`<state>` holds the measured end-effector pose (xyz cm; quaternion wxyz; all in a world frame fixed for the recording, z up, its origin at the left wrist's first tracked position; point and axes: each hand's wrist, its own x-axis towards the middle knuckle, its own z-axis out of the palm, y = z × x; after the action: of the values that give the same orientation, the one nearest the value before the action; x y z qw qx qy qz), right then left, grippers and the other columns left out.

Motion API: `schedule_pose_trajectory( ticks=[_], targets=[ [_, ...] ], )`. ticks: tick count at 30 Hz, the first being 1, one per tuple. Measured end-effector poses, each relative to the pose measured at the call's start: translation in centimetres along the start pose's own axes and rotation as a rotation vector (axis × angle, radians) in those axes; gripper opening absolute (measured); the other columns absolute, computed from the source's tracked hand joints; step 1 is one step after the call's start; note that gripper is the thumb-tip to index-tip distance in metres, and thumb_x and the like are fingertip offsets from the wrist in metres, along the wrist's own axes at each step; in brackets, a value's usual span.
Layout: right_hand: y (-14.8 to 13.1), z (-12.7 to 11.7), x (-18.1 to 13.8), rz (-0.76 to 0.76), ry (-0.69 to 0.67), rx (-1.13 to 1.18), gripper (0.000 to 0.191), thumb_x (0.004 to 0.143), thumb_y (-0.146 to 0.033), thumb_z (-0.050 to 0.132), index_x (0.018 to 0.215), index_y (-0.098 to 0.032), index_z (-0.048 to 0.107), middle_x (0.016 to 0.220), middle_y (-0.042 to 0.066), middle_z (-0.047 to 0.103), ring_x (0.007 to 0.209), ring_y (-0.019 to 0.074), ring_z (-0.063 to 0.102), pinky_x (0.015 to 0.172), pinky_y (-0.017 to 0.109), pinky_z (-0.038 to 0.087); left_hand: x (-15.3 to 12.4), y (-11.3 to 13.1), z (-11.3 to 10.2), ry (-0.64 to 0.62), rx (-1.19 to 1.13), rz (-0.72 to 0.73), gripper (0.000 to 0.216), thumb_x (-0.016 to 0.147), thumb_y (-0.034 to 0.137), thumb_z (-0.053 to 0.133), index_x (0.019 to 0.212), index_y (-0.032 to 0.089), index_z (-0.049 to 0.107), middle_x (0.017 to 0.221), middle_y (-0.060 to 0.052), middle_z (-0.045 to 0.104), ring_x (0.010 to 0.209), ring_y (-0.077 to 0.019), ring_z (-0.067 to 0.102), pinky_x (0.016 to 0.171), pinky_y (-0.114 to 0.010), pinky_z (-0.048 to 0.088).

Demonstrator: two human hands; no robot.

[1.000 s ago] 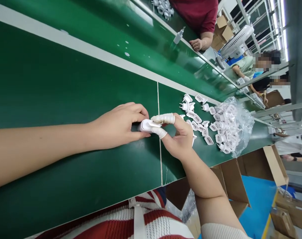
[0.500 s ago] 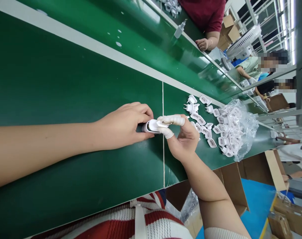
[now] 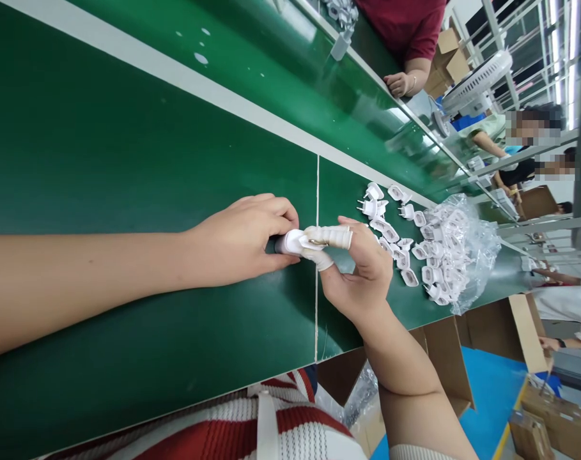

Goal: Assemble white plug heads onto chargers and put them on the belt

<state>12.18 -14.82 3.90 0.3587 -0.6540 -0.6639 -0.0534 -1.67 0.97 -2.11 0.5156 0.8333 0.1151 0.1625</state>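
My left hand (image 3: 252,233) is closed around a white charger housing (image 3: 282,245), its fingers on two sides of it. Fingertips wrapped in white tape, my right hand (image 3: 360,265) pinches a white plug cover (image 3: 297,241) with metal pins against the housing's end. The two white parts touch, and no gap shows between them. Tape and fingers hide most of the pins. Beyond my right hand, several loose white plug covers (image 3: 384,229) lie scattered on the green table.
A clear plastic bag (image 3: 484,246) spills more white covers at the right. Open cardboard boxes (image 3: 441,358) stand below the table edge. Across the green conveyor belt (image 3: 252,76) sits a person in a dark red shirt (image 3: 405,25). A white fan (image 3: 479,80) stands farther back.
The dark opening between housing and plug cover has closed up. My right hand's fingers have shifted slightly, and the view has moved a little.
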Motion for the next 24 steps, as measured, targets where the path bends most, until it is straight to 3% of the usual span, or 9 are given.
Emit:
schedule_pose_trajectory(
  ticks=[11, 17, 24],
  targets=[
    [0.1, -0.3, 0.7, -0.07, -0.017, -0.061, 0.015, 0.092, -0.014, 0.07, 0.096, -0.028, 0.068, 0.085, -0.003, 0.079, 0.074, 0.0181, 0.072, 0.115, 0.055, 0.057, -0.4, 0.4, -0.1, -0.018, 0.176, 0.063, 0.029, 0.086, 0.052, 0.066, 0.091, 0.027, 0.08, 0.109, -0.005, 0.07, 0.103, -0.0306, 0.063, 0.095, -0.047, 0.045],
    [0.0, -1.2, 1.9, 0.03, -0.177, -0.004, 0.007, 0.094, -0.019, 0.071, 0.092, -0.026, 0.071, 0.082, -0.007, 0.079, 0.07, 0.0142, 0.074, 0.127, 0.054, 0.044, -0.4, 1.6, -0.5, -0.074, 0.201, 0.027, 0.034, 0.09, 0.051, 0.062, 0.099, 0.024, 0.081, 0.114, -0.007, 0.07, 0.108, -0.0305, 0.061, 0.097, -0.049, 0.045],
    [0.1, -0.1, 0.2, 0.13, -0.049, 0.051, 0.009, 0.091, -0.023, 0.08, 0.095, -0.027, 0.072, 0.094, -0.004, 0.083, 0.083, 0.0171, 0.077, 0.128, 0.055, 0.04, -0.3, 1.3, -0.5, -0.055, 0.2, 0.048, 0.032, 0.089, 0.049, 0.062, 0.095, 0.024, 0.081, 0.114, -0.006, 0.071, 0.108, -0.0303, 0.063, 0.099, -0.049, 0.046]
  ],
)
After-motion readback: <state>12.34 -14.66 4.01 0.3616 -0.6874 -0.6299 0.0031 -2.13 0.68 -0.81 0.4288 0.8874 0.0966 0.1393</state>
